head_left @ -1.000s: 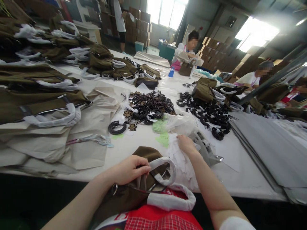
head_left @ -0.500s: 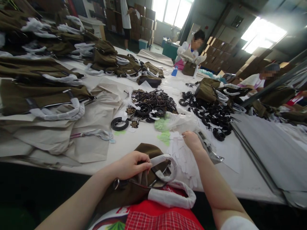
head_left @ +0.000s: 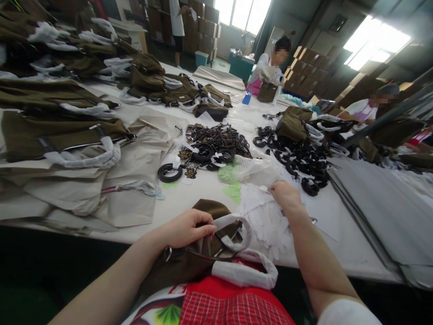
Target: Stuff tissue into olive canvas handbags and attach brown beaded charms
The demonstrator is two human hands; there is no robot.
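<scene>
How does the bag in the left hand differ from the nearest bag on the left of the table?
The held bag is gripped by the left hand; the table bag has no hand on it. The held bag is at the table's near edge, in front of the red apron; the table bag lies farther left. Both are olive-brown with white-wrapped handles.

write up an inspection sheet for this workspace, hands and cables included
Surface: white worktable, crowded
Job's things: olive-brown fabric bag with white-wrapped handles, loose white paper slips beside it
Clutter: heaped dark brown chains, coiled black straps, green paper scraps
Hands: bare left hand grips the bag; bare right hand at the slips' far edge, grip unclear
Cables: nothing seen
Surroundings: stacked brown cardboard boxes, person in pink apron
</scene>
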